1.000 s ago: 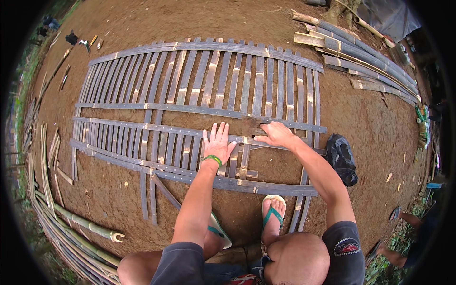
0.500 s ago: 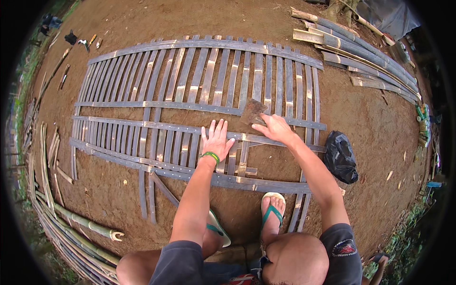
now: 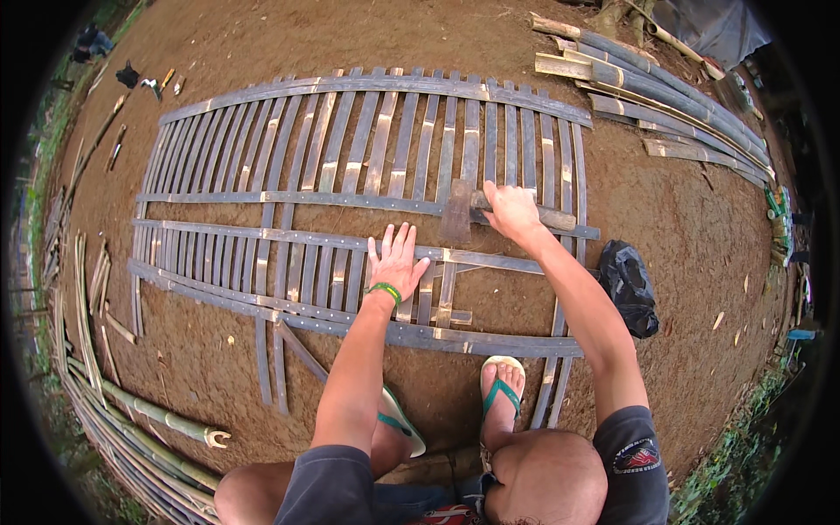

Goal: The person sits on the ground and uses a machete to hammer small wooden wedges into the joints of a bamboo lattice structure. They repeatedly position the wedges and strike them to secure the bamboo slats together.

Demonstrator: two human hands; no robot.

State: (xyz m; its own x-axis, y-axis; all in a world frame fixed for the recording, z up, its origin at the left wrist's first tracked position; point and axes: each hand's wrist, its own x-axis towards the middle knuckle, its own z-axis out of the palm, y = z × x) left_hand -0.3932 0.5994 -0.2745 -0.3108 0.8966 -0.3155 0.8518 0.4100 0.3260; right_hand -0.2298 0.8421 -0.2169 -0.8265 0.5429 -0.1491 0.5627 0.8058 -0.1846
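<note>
A slatted bamboo panel (image 3: 376,82), made of dark strips across long nailed rails, lies on the ground before me. My left hand (image 3: 398,267) rests flat on its middle rail and short slats, fingers spread, with nothing in it. To its right, my right hand (image 3: 511,213) is closed round a hatchet (image 3: 456,213), gripping the wooden handle close to the rusty head. The blade hangs over the gap between the two middle rails. The handle's far end sticks out to the right of my hand. Fingertips under the handle are partly hidden.
A black plastic bag (image 3: 626,289) sits right of the panel. Split bamboo lengths (image 3: 674,101) lie at the far right. Bamboo poles (image 3: 157,411) are stacked at the lower left. Small tools (image 3: 166,79) lie at the far left. My sandaled feet are at the near edge.
The hatchet has turned and now shows its handle pointing right, and my right hand has shifted slightly up and right. My left hand stays on the rail.
</note>
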